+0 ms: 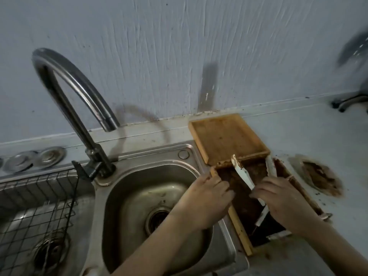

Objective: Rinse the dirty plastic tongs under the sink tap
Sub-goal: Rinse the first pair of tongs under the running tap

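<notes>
Nearest, the right hand [286, 204] pinched the white tongs [244, 174] low on their up-left-slanting length above the wooden box [239, 232], the left hand [207, 198] resting loosely curled between them and the sink [139, 196].

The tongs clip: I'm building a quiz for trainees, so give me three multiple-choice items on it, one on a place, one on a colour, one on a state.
1. Where are the white tongs?
A. over the wooden tray
B. under the spout
C. in the wire basket

2. What colour is the wall?
A. red
B. pale blue-grey
C. green

3. Is water running from the tap?
A. yes, a full stream
B. no stream shows
C. the tap is hidden

Answers:
1 A: the right hand holds them above the wooden tray, right of the sink.
2 B: the wall looks pale blue-grey.
3 B: nothing falls from the tap.
</notes>
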Motion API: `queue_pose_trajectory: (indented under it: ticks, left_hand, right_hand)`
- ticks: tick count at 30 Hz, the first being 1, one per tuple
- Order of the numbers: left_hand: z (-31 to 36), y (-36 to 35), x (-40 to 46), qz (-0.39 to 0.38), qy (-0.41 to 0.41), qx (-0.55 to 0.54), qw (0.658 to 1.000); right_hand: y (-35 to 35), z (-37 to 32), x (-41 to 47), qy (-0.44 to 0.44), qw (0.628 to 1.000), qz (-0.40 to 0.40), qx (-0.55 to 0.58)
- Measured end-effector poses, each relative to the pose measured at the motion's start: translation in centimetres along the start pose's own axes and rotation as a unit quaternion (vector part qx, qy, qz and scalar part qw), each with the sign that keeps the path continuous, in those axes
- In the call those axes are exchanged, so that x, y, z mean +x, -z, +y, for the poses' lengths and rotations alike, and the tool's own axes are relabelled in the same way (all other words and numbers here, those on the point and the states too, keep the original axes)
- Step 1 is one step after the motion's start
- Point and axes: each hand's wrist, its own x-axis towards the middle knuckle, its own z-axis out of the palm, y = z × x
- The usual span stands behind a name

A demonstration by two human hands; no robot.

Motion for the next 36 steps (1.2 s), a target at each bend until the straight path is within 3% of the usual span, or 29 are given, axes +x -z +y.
queue_pose_trajectory:
  ticks: [1, 4, 7, 15, 20, 24, 29, 36]
  left_hand:
    - [0.2, -0.9, 0.3, -0.028, -0.002, 0.022, 0.999]
    - [0.6, -2.8, 0.3, -0.083, -0.012, 0.023, 0.996]
    - [0.6, -3.9, 0.0, -0.082, -0.017, 0.014, 0.996]
    - [0.3, -4.2, -0.2, -0.105, -0.006, -0.013, 0.994]
    - [0.1, -4.5, -0.1, -0.123, 0.011, -0.073, 0.99]
    - [0.0, -3.5, -0.3, -0.101, 0.042, -0.146, 0.983]
    - [0.0, 0.0, -0.2, -0.097, 0.142, -0.339, 0.925]
    - [-2.0, 3.5, -1.7, -0.035, 0.271, -0.337, 0.901]
  right_hand:
    - [-0.8, 0.4, -0.1, -0.006, 1.0, -0.005, -0.023]
    - [-2.0, 0.8, -1.3, -0.035, 0.992, -0.118, -0.003]
    - [-3.2, 1.5, -1.8, -0.045, 0.98, -0.193, 0.025]
    - [-3.6, 1.8, -1.3, -0.027, 0.976, -0.213, 0.017]
    - [-1.6, 2.0, -0.3, -0.042, 0.987, -0.146, 0.046]
    - [2.1, 1.3, 1.7, 0.004, 0.998, -0.023, 0.053]
    - [4.7, -1.1, 5.2, 0.079, 0.992, 0.096, 0.005]
    - [3.8, -4.0, 8.7, 0.062, 0.985, 0.15, 0.066]
